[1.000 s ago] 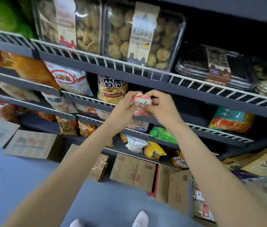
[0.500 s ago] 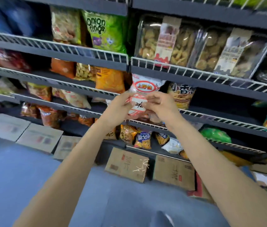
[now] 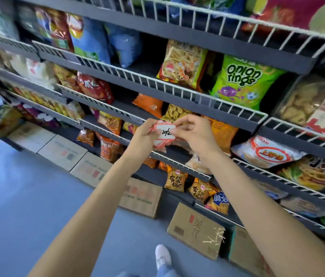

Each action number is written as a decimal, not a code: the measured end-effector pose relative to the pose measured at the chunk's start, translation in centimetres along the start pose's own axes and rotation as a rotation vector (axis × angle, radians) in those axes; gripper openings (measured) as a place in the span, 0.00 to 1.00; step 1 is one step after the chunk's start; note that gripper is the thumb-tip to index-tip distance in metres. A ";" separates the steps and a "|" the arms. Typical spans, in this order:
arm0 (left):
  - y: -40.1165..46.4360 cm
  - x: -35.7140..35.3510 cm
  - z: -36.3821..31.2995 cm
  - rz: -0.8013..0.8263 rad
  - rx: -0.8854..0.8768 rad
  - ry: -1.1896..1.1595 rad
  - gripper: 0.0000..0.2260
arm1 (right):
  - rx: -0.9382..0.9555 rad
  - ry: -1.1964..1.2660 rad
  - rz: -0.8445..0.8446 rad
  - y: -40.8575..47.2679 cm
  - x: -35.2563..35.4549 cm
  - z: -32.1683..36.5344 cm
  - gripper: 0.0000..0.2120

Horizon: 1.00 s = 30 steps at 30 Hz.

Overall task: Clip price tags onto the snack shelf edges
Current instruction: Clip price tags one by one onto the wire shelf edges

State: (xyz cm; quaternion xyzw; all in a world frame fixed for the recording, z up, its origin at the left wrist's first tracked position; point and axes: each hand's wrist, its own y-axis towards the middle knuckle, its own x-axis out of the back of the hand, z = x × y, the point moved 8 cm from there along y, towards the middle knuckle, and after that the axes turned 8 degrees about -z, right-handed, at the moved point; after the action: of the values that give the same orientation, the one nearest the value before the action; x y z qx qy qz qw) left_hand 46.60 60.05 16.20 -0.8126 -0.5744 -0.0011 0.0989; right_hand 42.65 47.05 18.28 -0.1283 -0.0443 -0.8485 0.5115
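A small stack of red-and-white scalloped paper price tags (image 3: 162,134) is held up between the two hands, in front of the dark shelving and level with the white wire rail (image 3: 115,112) of the middle shelf, not yet touching any edge. The stack appears to be carried in the left hand (image 3: 147,134) as a supply, with the handwritten face turned toward the camera so the figure can be read. It is gripped there with fingers curled round its left side, the wrist bent slightly back and the forearm reaching up from the lower left. The right hand (image 3: 194,132) is brought in from the other side, its thumb and fingertips (image 3: 174,131) closed on the right edge of the top tag; this is judged to be a peeling pinch meant to free one tag from the rest. Its remaining fingers are curled loosely behind, and the forearm rises steeply from the lower right. Whether a clip is attached to the tag cannot be told. Just behind the hands, an orange snack bag (image 3: 222,132) and a green onion rings bag (image 3: 241,80) are seen on the shelves, so a nearby rail seems the likely target.
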 end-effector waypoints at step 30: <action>32.6 57.4 -3.3 0.038 -0.289 0.283 0.05 | 0.027 0.092 -0.087 21.6 -58.2 19.9 0.06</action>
State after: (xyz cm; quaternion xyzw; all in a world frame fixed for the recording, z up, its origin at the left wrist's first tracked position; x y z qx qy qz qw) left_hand 96.91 102.69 20.90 -0.8208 -0.5332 -0.1957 0.0609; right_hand 90.90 90.80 20.89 -0.0801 -0.0374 -0.8743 0.4773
